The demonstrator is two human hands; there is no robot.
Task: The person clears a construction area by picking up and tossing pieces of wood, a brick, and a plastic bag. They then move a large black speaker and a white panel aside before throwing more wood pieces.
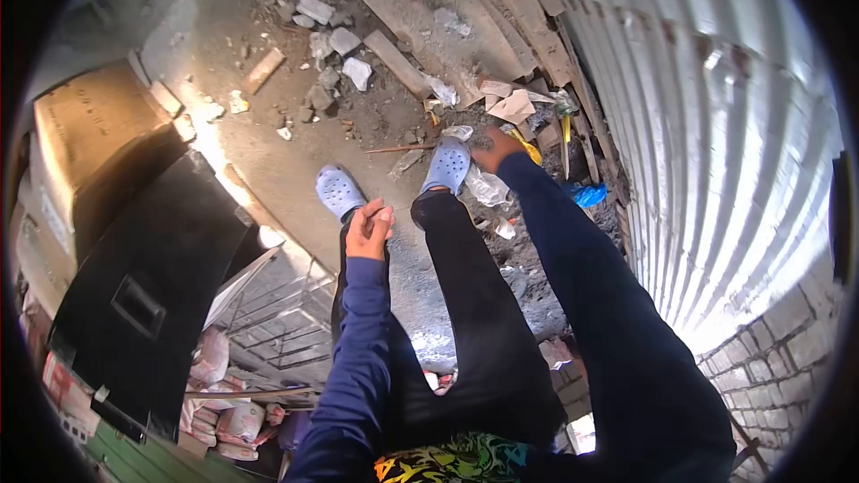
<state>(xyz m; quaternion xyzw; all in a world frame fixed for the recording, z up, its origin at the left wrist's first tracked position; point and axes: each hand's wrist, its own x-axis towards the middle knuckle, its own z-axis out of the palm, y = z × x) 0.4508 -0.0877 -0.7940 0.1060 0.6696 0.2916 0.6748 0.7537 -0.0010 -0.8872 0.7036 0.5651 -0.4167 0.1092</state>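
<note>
Shirt: multicoloured patterned cloth (pixel 452 463), at the near edge, above black trousers (pixel 479 313).
Left hand: bare (pixel 369 231), navy sleeve, over the left leg. Fingers loosely curled, gap narrow; contents, if any, cannot be made out.
Right hand: bare (pixel 495 150), navy sleeve, arm stretched down just beside the right foot. Fingers partly hidden; cannot tell whether wide, narrow or gripping.
Feet: pale blue perforated clogs, left clog (pixel 338 190) and right clog (pixel 447 164), apart on the ground (pixel 277 165).
By the right hand: crumpled yellow plastic scrap (pixel 529 148), nearest it; contact unclear. Crumpled translucent plastic (pixel 488 188) lies between right clog and sleeve.
Right of the sleeve: crumpled bright blue plastic (pixel 588 195), on dark soil.
Left of right clog: thin reddish-brown stick (pixel 392 149), flat.
Beyond the hand: torn light brown cardboard pieces (pixel 513 107), among scraps.
Left side: black rectangular panel (pixel 192 215), tilted, beside a large brown cardboard box (pixel 107 121).
Farther: pale grey rubble chunks (pixel 357 72), scattered; long weathered wooden planks (pixel 492 27) along a silver corrugated metal wall (pixel 689 125).
</note>
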